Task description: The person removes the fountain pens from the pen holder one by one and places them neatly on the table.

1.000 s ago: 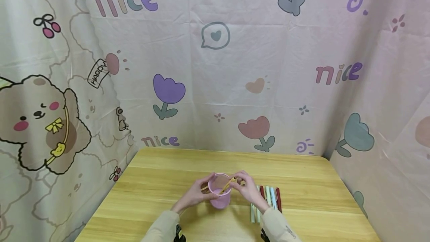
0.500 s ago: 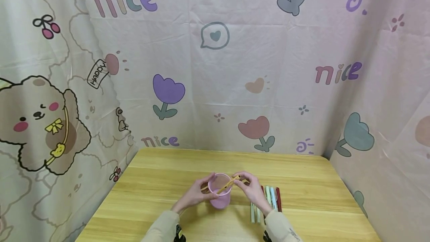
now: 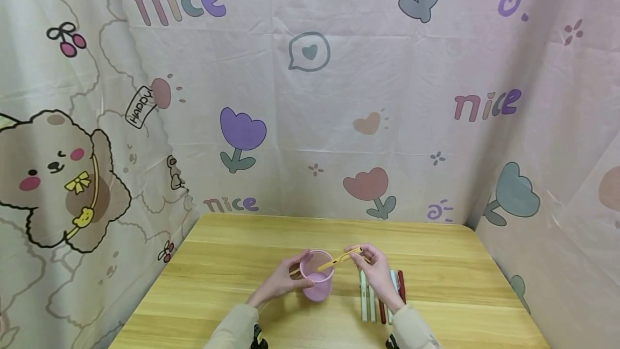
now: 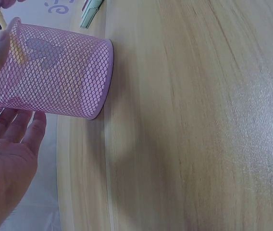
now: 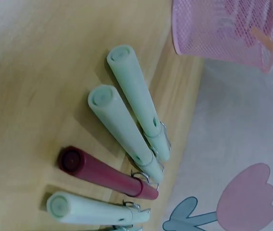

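Observation:
My left hand (image 3: pixel 284 278) grips the upper part of a pink mesh pen holder (image 3: pixel 318 291), thumb at the near side and fingers round the far side. In the left wrist view the holder's mesh wall (image 4: pixel 55 72) shows with its base on or close over the table. Between thumb and fingers, my right hand (image 3: pixel 377 269) pinches a yellow pen (image 3: pixel 340 258) with a clip. The pen slants, its lower end just within the holder's mouth. Through the mesh in the right wrist view, that pen end (image 5: pixel 264 38) overlaps the rim.
Beneath my right forearm several pens lie side by side on the wooden table (image 3: pixel 232 241): light green pens (image 5: pixel 135 91), a dark red pen (image 5: pixel 107 175) and, farther right, another dark red pen (image 3: pixel 402 287). A printed curtain (image 3: pixel 290 123) hangs behind the table.
My right hand has moved right, drawing the yellow pen mostly out of the holder and tilting it flatter. The left hand and the pen holder have stayed put.

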`<state>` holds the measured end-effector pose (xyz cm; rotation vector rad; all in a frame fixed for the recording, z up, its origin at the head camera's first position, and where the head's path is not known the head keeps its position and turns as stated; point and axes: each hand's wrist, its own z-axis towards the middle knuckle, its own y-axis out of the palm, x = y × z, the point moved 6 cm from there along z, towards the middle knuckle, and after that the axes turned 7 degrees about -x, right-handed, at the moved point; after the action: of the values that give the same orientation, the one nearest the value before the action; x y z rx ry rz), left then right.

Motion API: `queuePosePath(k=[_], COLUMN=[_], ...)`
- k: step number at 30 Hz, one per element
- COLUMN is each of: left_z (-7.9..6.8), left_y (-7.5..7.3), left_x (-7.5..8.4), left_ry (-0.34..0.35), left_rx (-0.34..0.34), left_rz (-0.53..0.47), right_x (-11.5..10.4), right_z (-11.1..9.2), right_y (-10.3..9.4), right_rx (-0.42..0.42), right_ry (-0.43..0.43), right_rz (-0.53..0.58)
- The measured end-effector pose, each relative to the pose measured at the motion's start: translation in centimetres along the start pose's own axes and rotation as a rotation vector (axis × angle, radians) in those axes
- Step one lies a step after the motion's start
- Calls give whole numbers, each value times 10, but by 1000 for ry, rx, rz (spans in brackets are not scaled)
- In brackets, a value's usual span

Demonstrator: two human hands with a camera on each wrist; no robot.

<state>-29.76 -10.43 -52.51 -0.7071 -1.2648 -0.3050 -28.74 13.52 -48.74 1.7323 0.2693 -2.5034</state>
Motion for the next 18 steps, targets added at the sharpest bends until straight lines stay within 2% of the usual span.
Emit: queuePosePath(k=[7,18], left_z=[0,0], left_y=[0,0], left_x=[0,0], left_ry=[-8,-10], left_rx=[-1,-1], left_rz=[-3,-5], right_x=[-4,-2], right_z=[-3,-5], right_y=[-14,-38], right_rx=[29,157], right_ry=[-22,-76], right_rz=[104,307])
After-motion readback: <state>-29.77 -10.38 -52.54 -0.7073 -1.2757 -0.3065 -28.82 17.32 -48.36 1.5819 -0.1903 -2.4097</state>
